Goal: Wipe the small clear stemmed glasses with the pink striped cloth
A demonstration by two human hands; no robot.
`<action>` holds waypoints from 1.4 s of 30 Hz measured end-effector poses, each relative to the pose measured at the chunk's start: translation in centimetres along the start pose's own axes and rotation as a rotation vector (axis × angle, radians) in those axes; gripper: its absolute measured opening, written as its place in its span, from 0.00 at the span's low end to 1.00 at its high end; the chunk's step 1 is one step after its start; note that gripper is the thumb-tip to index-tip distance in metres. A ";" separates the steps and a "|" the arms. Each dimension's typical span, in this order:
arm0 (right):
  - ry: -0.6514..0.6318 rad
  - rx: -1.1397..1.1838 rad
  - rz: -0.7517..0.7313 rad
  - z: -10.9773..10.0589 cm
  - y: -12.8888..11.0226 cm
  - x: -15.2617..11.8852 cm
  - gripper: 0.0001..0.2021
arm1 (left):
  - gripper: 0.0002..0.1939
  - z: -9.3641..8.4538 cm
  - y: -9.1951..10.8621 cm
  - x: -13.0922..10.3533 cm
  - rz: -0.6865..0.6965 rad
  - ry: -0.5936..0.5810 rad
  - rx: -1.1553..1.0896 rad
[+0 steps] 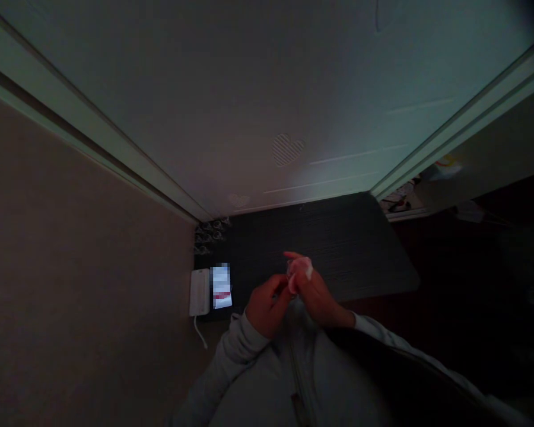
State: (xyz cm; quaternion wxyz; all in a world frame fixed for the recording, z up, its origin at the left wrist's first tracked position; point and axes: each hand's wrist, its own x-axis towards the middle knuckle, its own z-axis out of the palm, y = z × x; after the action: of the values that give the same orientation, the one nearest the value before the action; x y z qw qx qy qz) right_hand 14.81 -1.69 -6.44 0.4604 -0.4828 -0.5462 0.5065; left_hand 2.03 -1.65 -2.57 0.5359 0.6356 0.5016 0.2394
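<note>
I see the left hand [266, 308] pinch the lower edge of a small pink thing [301, 270], while the right hand [321, 299] curls round its other side, maybe so it cannot slip. The pink thing is up above the dark surface [338, 246], by the middle of its near edge, I think so it is easier to see in the dim light. A bright phone [222, 286] lies near the left edge beside a white box [200, 292], and little clear things [212, 231] sit in the far left corner, perhaps to be out of the way.

Your left hand [266, 307] and right hand [318, 296] hold a pink-and-white piece [301, 270] above dark tabletop [347, 249]; lit phone [222, 286] beside white box [200, 292].
</note>
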 end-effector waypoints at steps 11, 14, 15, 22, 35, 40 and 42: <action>0.017 0.037 -0.030 -0.3 0.0 -0.5 0.20 | 0.11 -0.4 -0.7 0.0 -0.007 -0.111 -0.139; 0.025 0.070 -0.022 -0.5 0.0 -0.6 0.20 | 0.12 -0.4 -0.9 0.1 -0.016 -0.151 -0.270; 0.014 0.090 -0.016 -0.5 0.0 -0.7 0.20 | 0.12 -0.4 -1.0 0.1 -0.020 -0.174 -0.336; -0.184 0.338 0.099 -0.8 -0.2 -1.3 0.21 | 0.13 0.0 -1.4 -0.1 -0.198 -0.281 -0.801; 0.047 0.101 0.050 -0.9 -0.6 -0.6 0.07 | 0.13 0.5 -1.0 0.1 -0.127 -0.041 -0.726; 0.041 0.102 0.057 -0.8 -0.9 -0.5 0.07 | 0.12 0.4 -1.0 0.1 -0.094 0.018 -0.642; 0.032 0.098 0.068 -0.8 -0.9 -0.5 0.06 | 0.12 0.3 -1.0 0.1 -0.118 0.015 -0.626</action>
State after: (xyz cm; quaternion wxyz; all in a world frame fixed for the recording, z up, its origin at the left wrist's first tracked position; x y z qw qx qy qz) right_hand 15.63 -2.07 -5.54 0.4746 -0.4861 -0.4965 0.5403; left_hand 1.92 -1.81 -3.59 0.7145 0.4079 0.4436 0.3553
